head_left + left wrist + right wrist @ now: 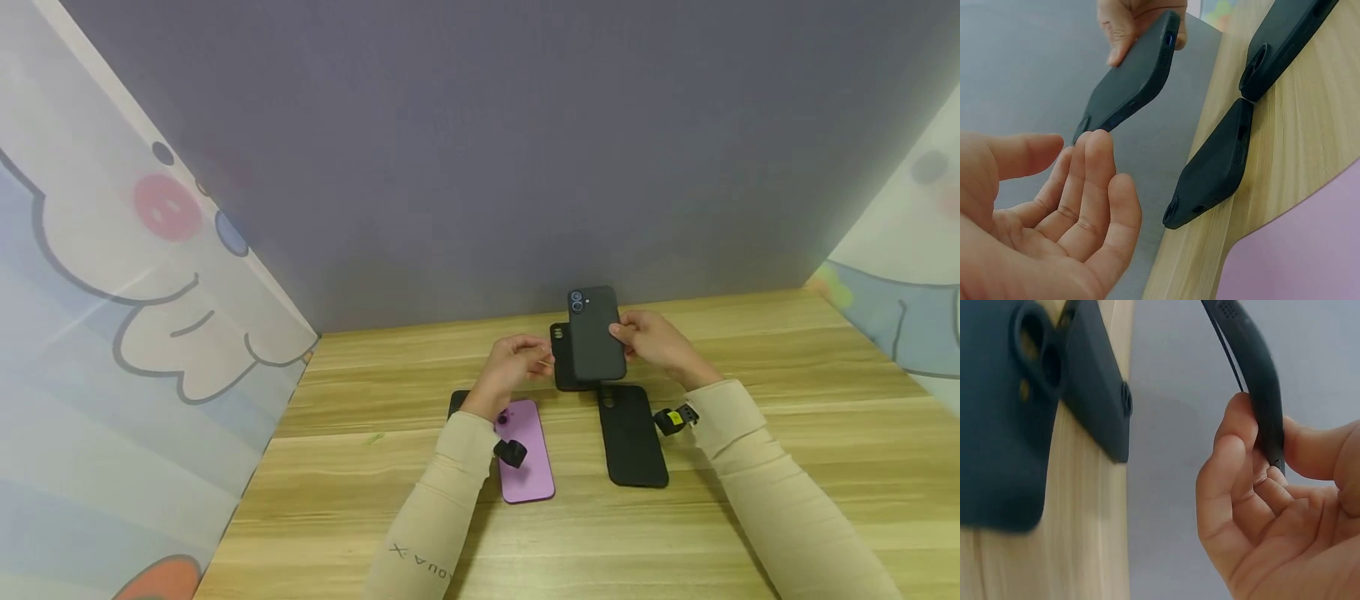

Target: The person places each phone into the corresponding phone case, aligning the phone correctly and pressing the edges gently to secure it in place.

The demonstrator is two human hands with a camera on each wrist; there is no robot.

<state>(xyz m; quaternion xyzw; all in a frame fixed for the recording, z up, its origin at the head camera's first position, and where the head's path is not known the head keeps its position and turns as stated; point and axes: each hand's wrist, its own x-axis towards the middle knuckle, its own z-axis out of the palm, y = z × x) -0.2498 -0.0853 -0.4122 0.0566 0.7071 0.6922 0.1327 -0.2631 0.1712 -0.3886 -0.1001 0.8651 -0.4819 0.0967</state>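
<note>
My right hand [651, 337] grips a phone in a black case [596, 333] by its edge, thumb on the back and fingers behind. It is raised above the table, with two camera lenses facing me. To its left, my left hand [517, 367] has loosely bent fingers and holds nothing; in the left wrist view its fingertips [1099, 147] appear close to the held phone's camera end, and touching I cannot tell. A black phone case [561, 371] lies partly hidden behind the held phone. Nearer me lies another black case [633, 437] with a camera cutout.
A pink phone [531, 458] lies back up below my left wrist. Beside it the corner of a dark object [456, 402] shows from under my forearm. The wooden table [360, 500] meets a grey wall panel [450, 167] at the back; cartoon-printed panels [90, 317] flank the sides.
</note>
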